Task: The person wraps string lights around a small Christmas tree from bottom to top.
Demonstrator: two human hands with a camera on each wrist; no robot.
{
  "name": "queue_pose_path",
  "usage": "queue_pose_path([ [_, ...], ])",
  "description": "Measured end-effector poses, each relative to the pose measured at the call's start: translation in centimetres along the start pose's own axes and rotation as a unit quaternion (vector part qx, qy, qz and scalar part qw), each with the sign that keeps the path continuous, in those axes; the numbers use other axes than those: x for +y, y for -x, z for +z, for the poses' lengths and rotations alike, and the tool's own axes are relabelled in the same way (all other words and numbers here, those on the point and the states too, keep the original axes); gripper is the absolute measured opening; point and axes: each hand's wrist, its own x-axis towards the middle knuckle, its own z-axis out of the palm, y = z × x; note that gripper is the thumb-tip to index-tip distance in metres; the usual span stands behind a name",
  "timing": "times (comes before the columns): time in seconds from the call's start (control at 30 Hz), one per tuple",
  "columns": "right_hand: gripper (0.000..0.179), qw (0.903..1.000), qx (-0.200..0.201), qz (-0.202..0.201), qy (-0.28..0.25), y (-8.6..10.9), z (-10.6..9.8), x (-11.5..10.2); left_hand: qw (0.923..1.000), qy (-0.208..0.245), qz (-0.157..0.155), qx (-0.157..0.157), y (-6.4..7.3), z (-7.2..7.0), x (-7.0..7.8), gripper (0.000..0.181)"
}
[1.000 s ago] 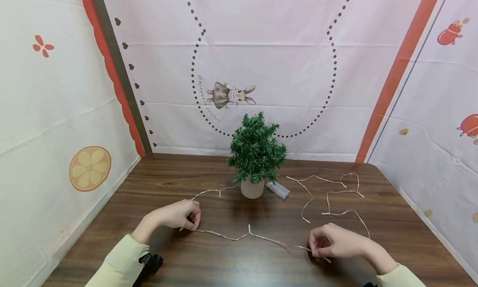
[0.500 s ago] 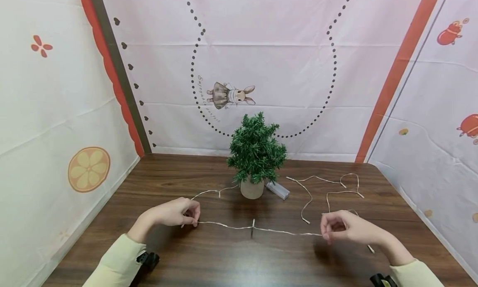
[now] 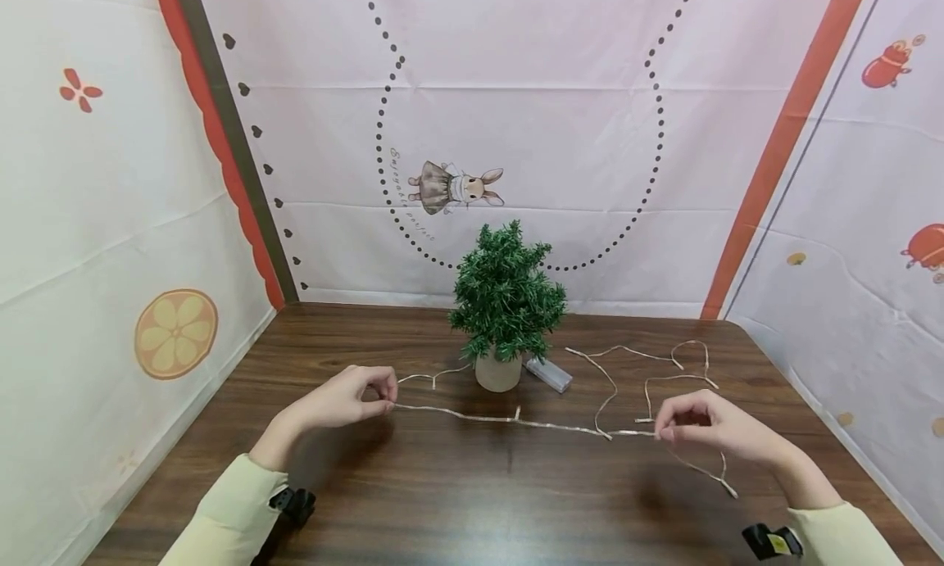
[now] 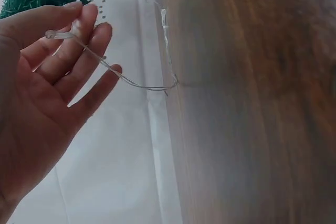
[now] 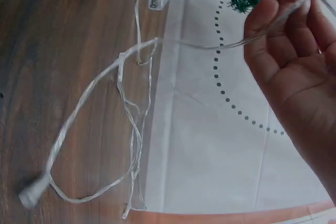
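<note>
A string of fairy lights [image 3: 472, 418] stretches nearly taut between the two hands, raised over the table in front of the little tree. My left hand [image 3: 347, 398] pinches it between thumb and index finger, and in the left wrist view a small bulb [image 4: 60, 34] hangs by the spread fingers. My right hand [image 3: 711, 423] pinches the other end of the span at thumb and fingertip. From there the wire [image 5: 89, 90] trails to the table at the right. A green artificial tree [image 3: 507, 292] in a pale round base [image 3: 497, 371] stands behind the wire.
A clear battery box [image 3: 549, 375] lies right of the tree base. More light wire [image 3: 678, 378] loops over the table's right side, and another length [image 3: 416, 377] runs left of the base. Printed cloth [image 3: 575, 140] hangs behind and along both sides of the wooden table [image 3: 457, 517].
Both hands have risen and moved away from me, the right one also further right. The wire between them has straightened and come closer to the tree.
</note>
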Motion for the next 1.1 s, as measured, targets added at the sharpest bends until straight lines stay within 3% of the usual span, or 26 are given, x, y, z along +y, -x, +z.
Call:
queue_pose_path([
  [0.23,0.026,0.9966,0.068,0.015,0.045,0.2,-1.0,-0.8,0.9994,0.018,-0.008,0.028,-0.7,-0.2,0.1,0.006],
  [0.37,0.029,0.9967,0.076,0.001,0.028,0.4,-1.4,-1.2,0.9989,0.026,0.002,0.039,-1.1,-0.2,0.3,0.003],
  [0.67,0.033,0.9955,0.094,-0.011,0.004,0.9,-2.4,-1.7,0.993,0.028,0.007,0.115,-2.1,-0.8,1.3,0.013],
  [0.9,0.032,0.9906,0.131,-0.004,0.039,1.8,-3.1,-1.8,0.9916,0.058,-0.003,0.116,-2.5,-2.3,4.2,0.008],
  [1.1,0.038,0.9895,0.139,-0.035,0.022,2.8,-4.0,-1.7,0.9892,0.078,0.0,0.124,-2.9,-2.6,4.4,0.007],
])
